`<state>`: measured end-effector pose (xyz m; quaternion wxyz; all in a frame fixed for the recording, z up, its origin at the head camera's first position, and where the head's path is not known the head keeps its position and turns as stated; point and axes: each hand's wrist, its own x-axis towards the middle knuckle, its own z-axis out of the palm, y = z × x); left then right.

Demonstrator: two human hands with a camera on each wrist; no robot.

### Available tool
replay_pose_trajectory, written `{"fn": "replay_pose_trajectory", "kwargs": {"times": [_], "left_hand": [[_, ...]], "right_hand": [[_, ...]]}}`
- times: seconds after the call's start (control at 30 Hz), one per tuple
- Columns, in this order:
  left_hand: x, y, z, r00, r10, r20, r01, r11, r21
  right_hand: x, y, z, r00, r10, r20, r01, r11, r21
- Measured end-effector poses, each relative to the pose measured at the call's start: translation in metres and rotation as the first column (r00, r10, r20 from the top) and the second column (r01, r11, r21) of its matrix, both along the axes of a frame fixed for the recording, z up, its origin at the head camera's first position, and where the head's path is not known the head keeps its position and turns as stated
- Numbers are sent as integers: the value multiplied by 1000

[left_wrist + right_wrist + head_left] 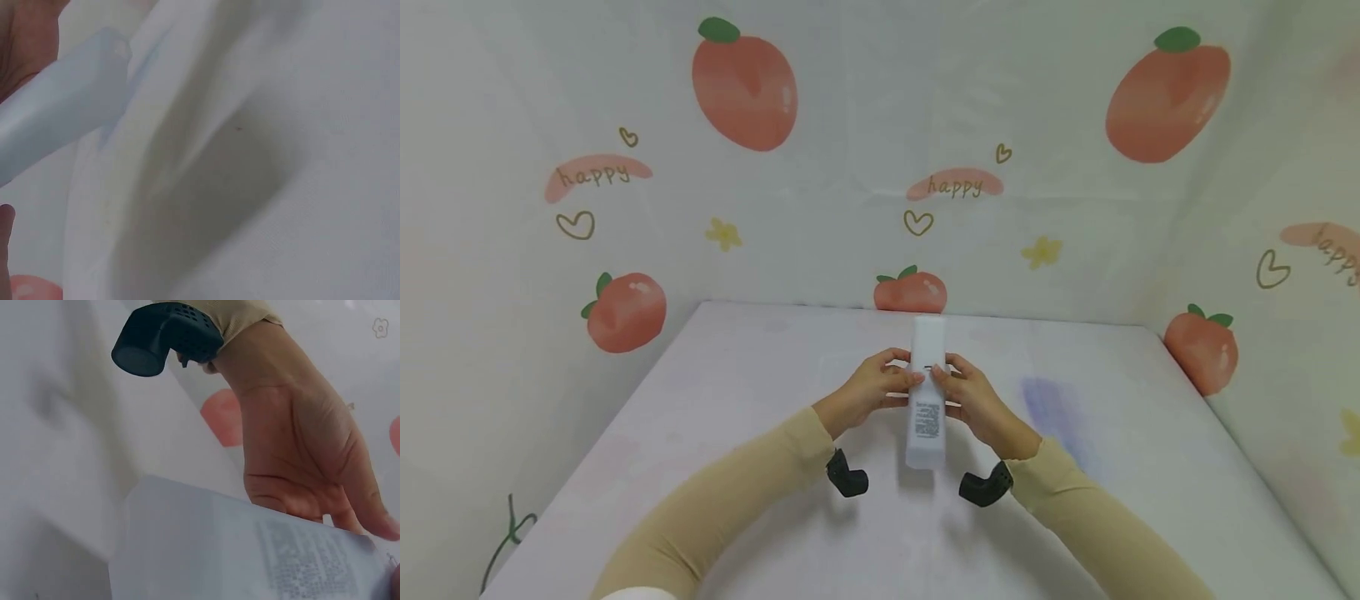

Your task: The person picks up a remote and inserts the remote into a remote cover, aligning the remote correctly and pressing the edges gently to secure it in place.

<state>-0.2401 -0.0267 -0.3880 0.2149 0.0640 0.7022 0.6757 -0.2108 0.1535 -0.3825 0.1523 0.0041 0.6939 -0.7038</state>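
A long white box-like container (pixel 927 442) is held upright, tilted away, above the table, with a block of small dark print on its near face. My left hand (pixel 867 390) grips its left side, the thumb lying on the front face. From the right, my right hand (pixel 976 398) grips it at about the same height, thumb also on the front near a small dark mark. In the right wrist view the printed face of the container (pixel 187 544) fills the bottom. The left wrist view shows its smooth end (pixel 87 87); the fingers behind it are mostly hidden.
A pale table (pixel 760 517) spreads beneath the hands, with a faint purple patch (pixel 1056 412) on the right. Fruit-printed cloth walls (pixel 850 150) stand behind and at the sides. A green cord (pixel 511 533) hangs at the left. Dark cameras (pixel 847 475) sit on both wrists.
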Motion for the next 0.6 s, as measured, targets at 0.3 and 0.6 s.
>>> {"fn": "replay_pose_trajectory", "kwargs": {"times": [0.3,0.6], "left_hand": [[3,3,-3,1000,-9,-20,7,995,-98],[5,5,-1,987,154,-33,-156,985,-72]], "right_hand": [[8,-7,-6,999,-40,31,42,997,-60],[11,-13,-12,982,-109,151,130,982,-138]]}}
